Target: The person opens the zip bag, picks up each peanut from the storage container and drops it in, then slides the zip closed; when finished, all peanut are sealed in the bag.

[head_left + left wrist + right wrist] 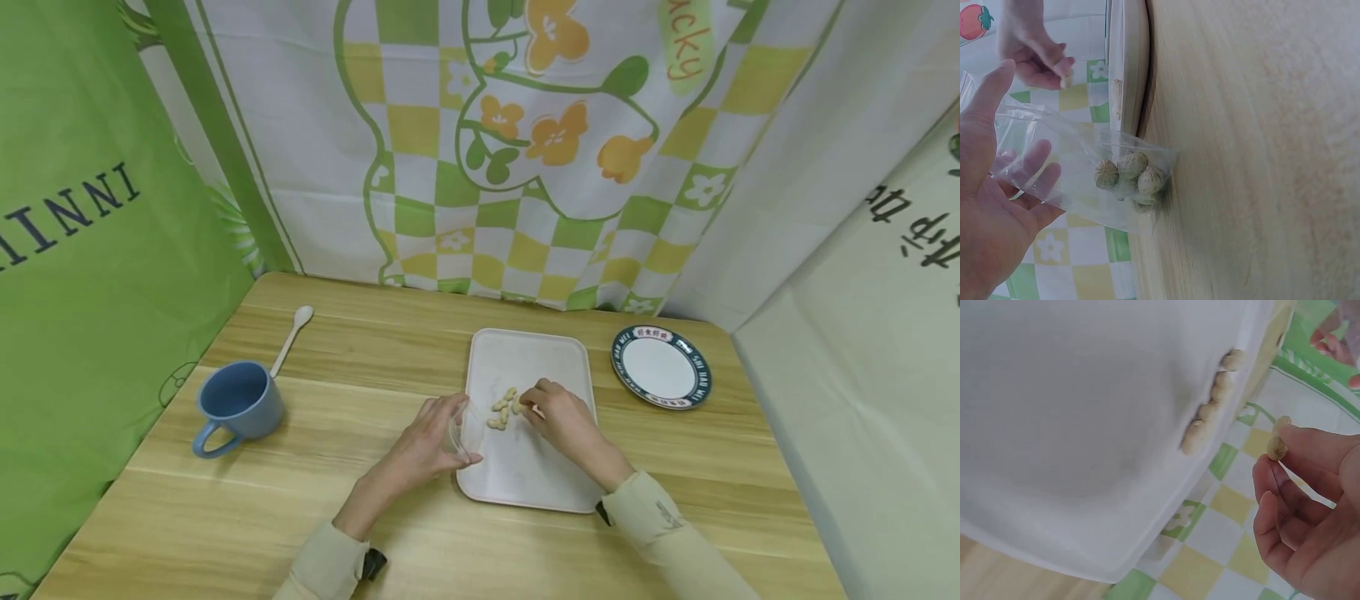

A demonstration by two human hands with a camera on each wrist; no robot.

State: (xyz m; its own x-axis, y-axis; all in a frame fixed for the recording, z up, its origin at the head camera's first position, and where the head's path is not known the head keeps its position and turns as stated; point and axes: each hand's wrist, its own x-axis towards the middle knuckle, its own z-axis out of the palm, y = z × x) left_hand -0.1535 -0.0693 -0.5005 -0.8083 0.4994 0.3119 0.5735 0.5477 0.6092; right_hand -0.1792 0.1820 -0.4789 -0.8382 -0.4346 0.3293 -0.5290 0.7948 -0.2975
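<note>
My left hand [423, 442] grips a clear plastic bag [1079, 140] by its upper part, thumb on one side and fingers on the other, its mouth toward the tray. Several ridged, tan peanuts [1132, 165] sit in the bag's lower end. Over the white tray [532, 354], my right hand [564, 423] pinches one peanut [1277, 439] between thumb and fingertips, raised off the tray in the right wrist view. A small group of peanuts [497, 423] lies on the tray between both hands.
At the left of the wooden table [375, 358] stands a blue mug [255, 408], with a white spoon [292, 337] just behind it. To the tray's right is a plate [660, 367] with a dark patterned rim. Patterned curtains [480, 225] hang behind the table.
</note>
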